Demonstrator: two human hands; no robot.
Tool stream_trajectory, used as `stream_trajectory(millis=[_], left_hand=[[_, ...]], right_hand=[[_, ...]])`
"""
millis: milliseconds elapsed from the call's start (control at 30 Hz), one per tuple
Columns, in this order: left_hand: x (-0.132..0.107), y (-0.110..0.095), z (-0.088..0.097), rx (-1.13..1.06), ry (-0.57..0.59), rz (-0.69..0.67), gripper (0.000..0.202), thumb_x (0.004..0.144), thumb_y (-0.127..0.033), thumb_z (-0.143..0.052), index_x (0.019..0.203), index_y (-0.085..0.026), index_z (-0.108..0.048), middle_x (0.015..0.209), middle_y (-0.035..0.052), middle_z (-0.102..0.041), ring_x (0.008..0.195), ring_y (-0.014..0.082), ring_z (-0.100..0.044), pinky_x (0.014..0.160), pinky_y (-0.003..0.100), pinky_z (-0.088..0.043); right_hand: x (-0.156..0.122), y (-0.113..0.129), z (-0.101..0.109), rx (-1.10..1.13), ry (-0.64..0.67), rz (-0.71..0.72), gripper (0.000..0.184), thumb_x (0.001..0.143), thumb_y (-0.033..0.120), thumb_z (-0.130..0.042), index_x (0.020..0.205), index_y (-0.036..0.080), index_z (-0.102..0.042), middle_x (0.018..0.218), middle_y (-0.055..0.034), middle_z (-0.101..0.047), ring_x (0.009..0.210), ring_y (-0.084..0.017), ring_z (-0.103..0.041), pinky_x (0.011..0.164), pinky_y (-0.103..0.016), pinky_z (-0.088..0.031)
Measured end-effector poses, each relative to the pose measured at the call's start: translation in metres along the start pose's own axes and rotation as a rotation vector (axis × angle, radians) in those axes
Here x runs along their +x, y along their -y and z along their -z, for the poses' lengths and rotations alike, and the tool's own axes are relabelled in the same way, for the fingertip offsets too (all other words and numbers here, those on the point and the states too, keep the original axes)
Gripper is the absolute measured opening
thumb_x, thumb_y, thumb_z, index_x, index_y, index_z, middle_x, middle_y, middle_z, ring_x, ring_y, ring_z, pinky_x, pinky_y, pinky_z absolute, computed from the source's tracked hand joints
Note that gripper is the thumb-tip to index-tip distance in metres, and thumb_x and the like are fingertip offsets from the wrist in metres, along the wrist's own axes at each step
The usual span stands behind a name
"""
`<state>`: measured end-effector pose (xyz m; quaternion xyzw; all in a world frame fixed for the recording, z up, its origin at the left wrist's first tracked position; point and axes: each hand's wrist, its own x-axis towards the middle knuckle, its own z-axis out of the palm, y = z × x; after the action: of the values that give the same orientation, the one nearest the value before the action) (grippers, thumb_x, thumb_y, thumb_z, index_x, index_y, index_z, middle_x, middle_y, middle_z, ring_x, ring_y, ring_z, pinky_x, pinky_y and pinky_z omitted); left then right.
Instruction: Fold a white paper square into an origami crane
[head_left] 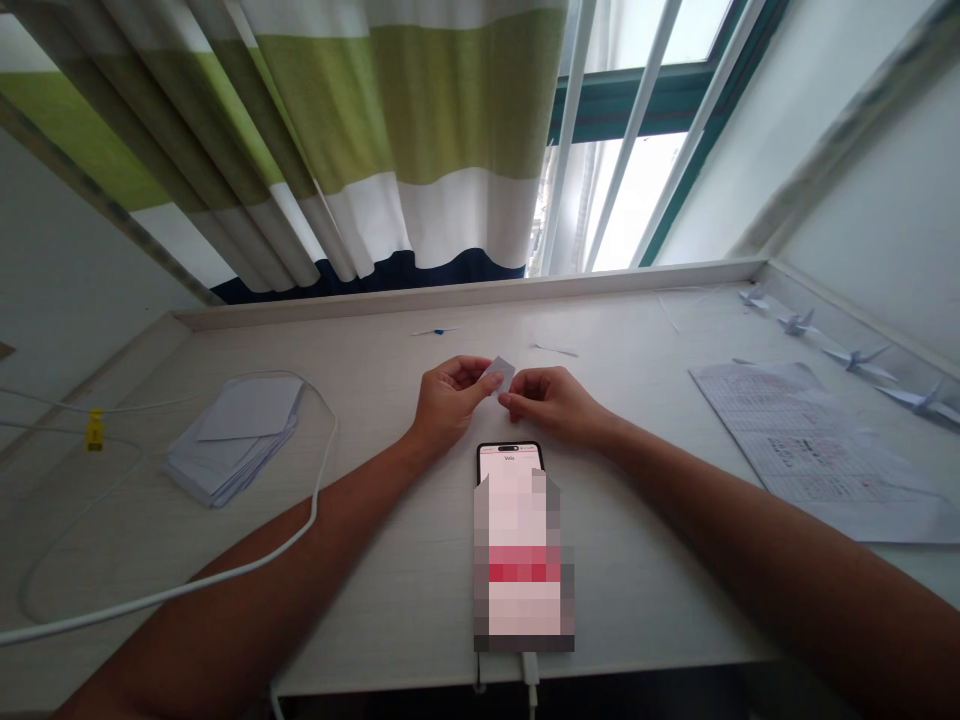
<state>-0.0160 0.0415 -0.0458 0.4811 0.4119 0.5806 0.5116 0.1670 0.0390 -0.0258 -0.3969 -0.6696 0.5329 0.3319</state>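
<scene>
Head view: your left hand [448,395] and right hand [551,400] both pinch a small folded paper [499,373] between their fingertips, just above the pale worktop [375,560]. A phone [517,540] lies just before them; a paper stack [236,435] sits left.

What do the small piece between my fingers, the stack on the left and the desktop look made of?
Small piece: thin white paper, matte, sharp fold edges, pinched by left hand and right hand. Stack: likely the same paper, loose sheets. Desktop: pale wood-grain, probably laminate, faint streaks, low sheen.
</scene>
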Motion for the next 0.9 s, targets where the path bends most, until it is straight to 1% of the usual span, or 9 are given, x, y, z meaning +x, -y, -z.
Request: stream_trajectory(millis=[100,200,267,333,400,500,600,767,900], left_hand=[[0.000,0.000,0.000,-0.003,0.012,-0.002,0.038,0.065,-0.033,-0.094,0.092,-0.015,-0.074,0.084,0.0041,-0.077,0.076,0.0145,-0.071,0.078,0.031,-0.057],[0.000,0.000,-0.001,-0.049,-0.010,-0.030,0.043,0.064,-0.032,-0.094,0.094,-0.017,-0.066,0.086,0.0013,-0.074,0.081,0.0134,-0.071,0.080,0.029,-0.056],[0.000,0.000,-0.002,-0.090,-0.016,-0.038,0.046,0.063,-0.031,-0.095,0.087,-0.019,-0.057,0.088,0.0000,-0.074,0.082,0.0131,-0.071,0.079,0.028,-0.056],[0.000,0.000,-0.002,-0.098,0.011,-0.027,0.050,0.064,-0.033,-0.094,0.080,-0.020,-0.049,0.087,0.0001,-0.074,0.077,0.0123,-0.070,0.076,0.028,-0.056],[0.000,-0.001,-0.002,-0.075,0.050,-0.023,0.050,0.066,-0.035,-0.093,0.076,-0.019,-0.047,0.086,0.0010,-0.074,0.071,0.0111,-0.067,0.072,0.027,-0.055],[0.000,-0.001,-0.002,-0.053,0.077,-0.038,0.046,0.067,-0.036,-0.093,0.074,-0.019,-0.051,0.084,0.0012,-0.075,0.070,0.0111,-0.066,0.072,0.028,-0.054],[0.000,-0.001,-0.001,-0.058,0.108,-0.032,0.040,0.068,-0.036,-0.092,0.076,-0.019,-0.057,0.085,0.0017,-0.076,0.077,0.0142,-0.069,0.078,0.031,-0.055],[-0.001,-0.003,0.000,-0.039,0.158,-0.065,0.028,0.074,-0.037,-0.088,0.091,-0.020,-0.074,0.091,0.0040,-0.079,0.089,0.0190,-0.073,0.092,0.038,-0.055],[-0.004,-0.007,-0.001,0.007,0.159,-0.096,0.027,0.077,-0.039,-0.085,0.097,-0.020,-0.081,0.097,0.0064,-0.080,0.097,0.0218,-0.073,0.095,0.039,-0.055]], right_hand=[[0.000,0.000,-0.001,0.001,-0.007,0.000,0.037,0.082,0.053,-0.075,0.079,0.017,-0.067,0.072,-0.0043,-0.073,0.066,-0.016,-0.065,0.063,-0.029,-0.049],[-0.001,-0.003,-0.004,-0.015,-0.065,0.027,0.034,0.085,0.050,-0.073,0.080,0.018,-0.065,0.070,-0.0039,-0.072,0.066,-0.017,-0.068,0.064,-0.030,-0.050],[-0.001,-0.005,-0.006,-0.054,-0.130,0.064,0.030,0.086,0.047,-0.072,0.079,0.019,-0.062,0.068,-0.0029,-0.070,0.066,-0.018,-0.069,0.062,-0.030,-0.051],[-0.002,-0.007,-0.007,-0.110,-0.184,0.119,0.028,0.087,0.044,-0.071,0.078,0.020,-0.059,0.069,-0.0021,-0.069,0.066,-0.019,-0.069,0.062,-0.030,-0.052],[-0.003,-0.008,-0.008,-0.145,-0.223,0.189,0.028,0.088,0.043,-0.072,0.080,0.021,-0.057,0.072,-0.0016,-0.068,0.067,-0.018,-0.069,0.063,-0.031,-0.054],[-0.004,-0.008,-0.009,-0.146,-0.261,0.286,0.030,0.090,0.048,-0.071,0.087,0.021,-0.058,0.078,-0.0017,-0.068,0.067,-0.017,-0.068,0.063,-0.031,-0.056],[-0.006,-0.007,-0.011,-0.194,-0.286,0.357,0.026,0.093,0.046,-0.069,0.097,0.021,-0.061,0.081,-0.0024,-0.070,0.067,-0.016,-0.068,0.064,-0.031,-0.057],[-0.008,-0.004,-0.011,-0.398,-0.334,0.461,0.020,0.097,0.038,-0.066,0.108,0.022,-0.066,0.080,-0.0017,-0.068,0.066,-0.015,-0.064,0.065,-0.030,-0.057],[-0.007,-0.004,-0.008,-0.555,-0.353,0.542,0.017,0.100,0.033,-0.062,0.109,0.020,-0.068,0.085,-0.0040,-0.068,0.067,-0.014,-0.062,0.065,-0.029,-0.054]])
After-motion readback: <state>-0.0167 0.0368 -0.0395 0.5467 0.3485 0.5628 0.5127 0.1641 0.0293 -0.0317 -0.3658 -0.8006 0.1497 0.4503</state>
